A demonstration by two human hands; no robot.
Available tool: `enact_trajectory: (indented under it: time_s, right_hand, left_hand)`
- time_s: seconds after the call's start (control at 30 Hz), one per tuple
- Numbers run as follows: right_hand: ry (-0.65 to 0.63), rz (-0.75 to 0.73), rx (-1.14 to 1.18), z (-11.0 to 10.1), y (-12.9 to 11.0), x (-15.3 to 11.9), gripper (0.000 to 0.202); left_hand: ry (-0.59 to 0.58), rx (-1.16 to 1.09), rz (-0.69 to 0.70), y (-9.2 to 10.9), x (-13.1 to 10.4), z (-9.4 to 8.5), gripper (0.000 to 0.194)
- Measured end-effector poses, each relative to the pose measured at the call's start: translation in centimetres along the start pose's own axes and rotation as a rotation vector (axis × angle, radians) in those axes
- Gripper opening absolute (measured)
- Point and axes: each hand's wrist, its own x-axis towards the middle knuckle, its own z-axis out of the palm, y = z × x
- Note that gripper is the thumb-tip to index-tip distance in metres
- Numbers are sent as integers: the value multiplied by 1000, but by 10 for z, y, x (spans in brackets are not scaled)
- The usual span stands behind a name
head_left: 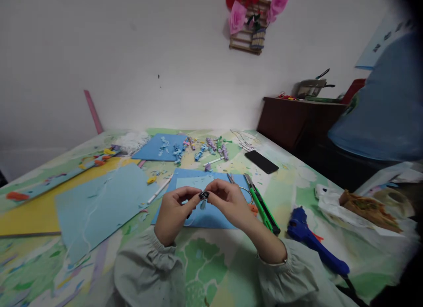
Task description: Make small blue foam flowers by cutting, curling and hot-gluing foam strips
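My left hand [176, 210] and my right hand [229, 203] meet above a blue sheet [211, 219] at the middle of the table. Thumbs and fingertips of both hands pinch one small light blue piece [203, 204], which hangs just below the dark thumbnails. Most of the piece is hidden by the fingers. Scissors [244, 190] lie partly behind my right hand. Beside them is a green box cutter [262, 205]. A white stick [160, 189] rests to the left of my hands.
Blue glue gun [306, 236], black phone [261, 161] and food in a wrapper [370, 210] lie on the right. Curled paper pieces [201, 152] and a blue board [160, 147] are at the back. Light blue [105, 205] and yellow sheets [29, 219] cover the left.
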Motion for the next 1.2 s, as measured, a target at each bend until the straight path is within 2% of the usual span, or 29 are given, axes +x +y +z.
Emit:
enact_trajectory:
  time_s: [0.27,0.5,0.67,0.87,1.2]
  right_hand:
    - [0,34,30,3,5,-4,6]
    - [-35,111,243,3,7,-5,7]
    - [9,84,186,3,6,-6,7]
    - [-36,128,372,1,5,-5,8]
    - [-32,105,321,2,11,-6,13]
  left_hand:
    - [17,17,0,0,1,0,21]
    - [-24,-60,-12,-5,2,0,21]
    - [-37,-56,-16,-4,1,1,20]
    - [-51,-93,-53,-4,0,3,21]
    - [-116,-164,-86,-8,-1,6,26]
